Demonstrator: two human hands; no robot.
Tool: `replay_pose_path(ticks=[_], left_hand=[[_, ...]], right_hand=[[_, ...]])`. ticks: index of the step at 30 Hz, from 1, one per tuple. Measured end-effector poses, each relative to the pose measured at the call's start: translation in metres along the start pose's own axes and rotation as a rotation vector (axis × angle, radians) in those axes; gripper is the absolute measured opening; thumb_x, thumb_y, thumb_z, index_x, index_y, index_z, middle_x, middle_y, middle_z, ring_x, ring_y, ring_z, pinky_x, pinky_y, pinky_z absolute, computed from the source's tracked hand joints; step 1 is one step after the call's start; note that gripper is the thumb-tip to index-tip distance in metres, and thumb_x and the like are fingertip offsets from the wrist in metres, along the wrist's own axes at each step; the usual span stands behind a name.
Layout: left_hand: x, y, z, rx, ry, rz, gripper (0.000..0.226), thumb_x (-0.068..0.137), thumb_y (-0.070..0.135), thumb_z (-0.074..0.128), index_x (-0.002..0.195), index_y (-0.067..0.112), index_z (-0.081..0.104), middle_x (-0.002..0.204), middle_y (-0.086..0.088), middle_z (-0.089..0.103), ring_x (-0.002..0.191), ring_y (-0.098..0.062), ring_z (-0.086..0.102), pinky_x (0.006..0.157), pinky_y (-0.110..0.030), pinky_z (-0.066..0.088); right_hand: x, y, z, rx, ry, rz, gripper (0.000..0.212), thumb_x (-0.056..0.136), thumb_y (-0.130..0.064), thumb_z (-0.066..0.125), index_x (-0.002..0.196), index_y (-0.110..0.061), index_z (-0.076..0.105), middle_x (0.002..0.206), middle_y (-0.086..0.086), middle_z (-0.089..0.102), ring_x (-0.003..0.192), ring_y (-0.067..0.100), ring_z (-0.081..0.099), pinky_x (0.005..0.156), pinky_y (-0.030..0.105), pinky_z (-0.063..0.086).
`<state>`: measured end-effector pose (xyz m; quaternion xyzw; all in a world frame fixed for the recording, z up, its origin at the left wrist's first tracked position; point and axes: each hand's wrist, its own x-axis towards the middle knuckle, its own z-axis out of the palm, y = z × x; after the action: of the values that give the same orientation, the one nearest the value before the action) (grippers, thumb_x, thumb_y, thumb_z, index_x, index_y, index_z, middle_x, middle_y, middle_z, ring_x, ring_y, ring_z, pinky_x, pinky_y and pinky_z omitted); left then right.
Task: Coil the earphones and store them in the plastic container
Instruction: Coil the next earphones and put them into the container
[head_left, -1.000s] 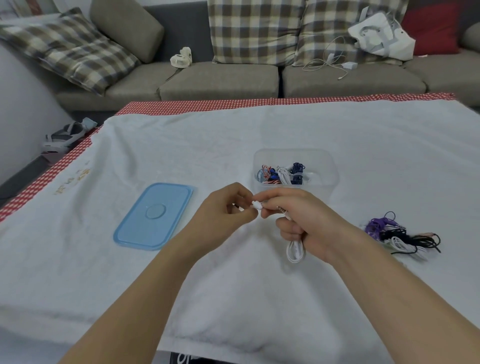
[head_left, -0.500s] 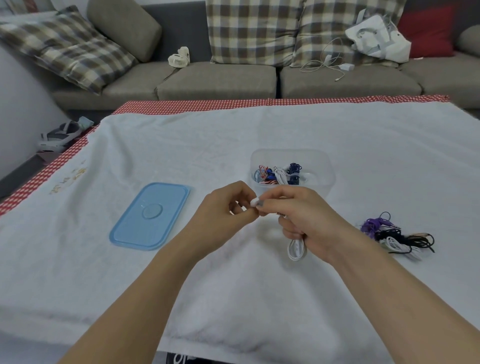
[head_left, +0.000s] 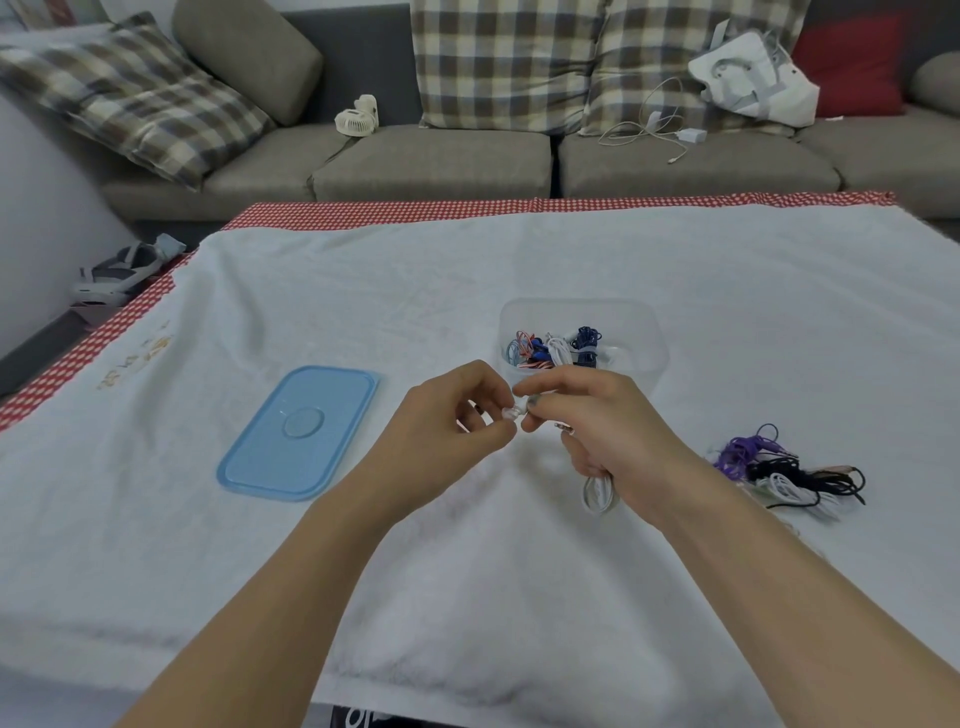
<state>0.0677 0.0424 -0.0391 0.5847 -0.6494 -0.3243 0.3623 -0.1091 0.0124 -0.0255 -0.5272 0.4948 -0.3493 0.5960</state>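
Towel: a white, nubbly terry cloth (head_left: 467, 597) covers the tabletop from the lower edge of the frame up to mid-height, wrinkled near the bottom.
Left hand: the left hand (head_left: 441, 431), centre of the frame, has thumb and forefinger pinched on a small white earbud tip; the other fingers are curled loosely.
Right hand: the right hand (head_left: 608, 431), just right of centre, meets the left at the fingertips and grips the white earphones (head_left: 598, 493); a looped bundle of smooth white cord hangs below the palm, just over the towel.
Lid: a flat, light-blue plastic lid (head_left: 298, 431) with rounded corners and a round embossed centre lies left of centre, apart from the left hand.
Loose cords: a tangle of purple, black and white cords (head_left: 784, 470) lies at the right of the frame, beside the right forearm.
Container: the clear plastic container (head_left: 639, 322), a rounded rectangle, stands open just above the hands; its near wall is partly hidden by the fingers. Coiled blue, red and white cords lie inside.
Tablecloth: a red-and-white checked cloth (head_left: 467, 210) shows as a border along the far and left edges of the towel.
Sofa: a grey-brown fabric sofa (head_left: 431, 161) fills the top of the frame, with plaid cushions, a small cream fan (head_left: 357, 117), a white charger cable (head_left: 654, 127) and a white bag (head_left: 753, 78).
Floor: sandals (head_left: 122, 270) lie at the left edge.
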Motion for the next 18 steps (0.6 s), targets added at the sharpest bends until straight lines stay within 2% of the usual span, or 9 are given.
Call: replay_pose_path(ticks=[4, 10, 15, 18], left_hand=[[0.0001, 0.0011, 0.0001, -0.008, -0.007, 0.007, 0.013, 0.088, 0.016, 0.071, 0.092, 0.028, 0.067, 0.088, 0.007, 0.07, 0.066, -0.007, 0.056, 0.062, -0.021, 0.048], [-0.001, 0.0027, -0.0006, -0.05, -0.005, 0.024, 0.016, 0.087, 0.011, 0.072, 0.09, 0.026, 0.066, 0.086, 0.008, 0.07, 0.066, -0.009, 0.055, 0.061, -0.024, 0.048], [-0.0014, 0.0038, -0.0008, -0.037, -0.006, 0.028, 0.017, 0.087, 0.012, 0.074, 0.089, 0.027, 0.066, 0.084, 0.008, 0.07, 0.065, -0.008, 0.056, 0.062, -0.02, 0.046], [-0.0007, 0.0035, -0.0012, -0.052, -0.003, 0.029, 0.013, 0.088, 0.017, 0.076, 0.089, 0.027, 0.067, 0.087, 0.007, 0.071, 0.068, -0.01, 0.061, 0.065, -0.026, 0.051]], right_hand=[[0.0005, 0.001, -0.0012, -0.009, 0.009, -0.02, 0.014, 0.088, -0.004, 0.063, 0.094, -0.011, 0.073, 0.075, 0.008, 0.071, 0.037, 0.01, 0.03, 0.043, 0.022, 0.018], [-0.0001, -0.0006, -0.0015, -0.017, 0.021, -0.016, 0.01, 0.087, -0.005, 0.063, 0.092, -0.008, 0.071, 0.075, 0.009, 0.073, 0.04, 0.013, 0.026, 0.042, 0.02, 0.019], [-0.0015, -0.0012, -0.0026, -0.028, 0.022, -0.016, 0.009, 0.086, -0.004, 0.063, 0.088, -0.008, 0.072, 0.073, 0.008, 0.073, 0.043, 0.015, 0.025, 0.042, 0.021, 0.019], [-0.0017, -0.0009, -0.003, -0.016, 0.014, -0.007, 0.011, 0.085, -0.003, 0.062, 0.088, -0.008, 0.072, 0.072, 0.009, 0.071, 0.044, 0.016, 0.025, 0.043, 0.022, 0.019]])
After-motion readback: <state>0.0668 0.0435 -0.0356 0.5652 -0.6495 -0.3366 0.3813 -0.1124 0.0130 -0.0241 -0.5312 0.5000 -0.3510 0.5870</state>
